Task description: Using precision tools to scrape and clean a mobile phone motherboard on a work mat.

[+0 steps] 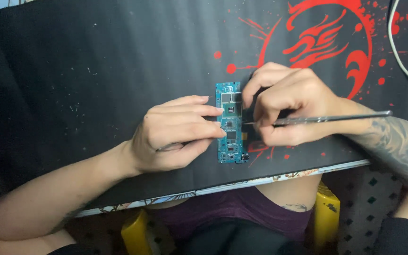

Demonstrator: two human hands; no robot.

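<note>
Pinning the thin, stiff, fragile blue circuit board by its edge near the mat's front edge, the left hand steadies it while the right hand grips a slim metal probe.

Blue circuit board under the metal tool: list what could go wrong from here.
1. The thin metal tool in the right hand points at the narrow blue circuit board; a slip could scratch its small chips.
2. Only the left hand's fingertips steady the board on the black desk mat, so it may skid.
</note>
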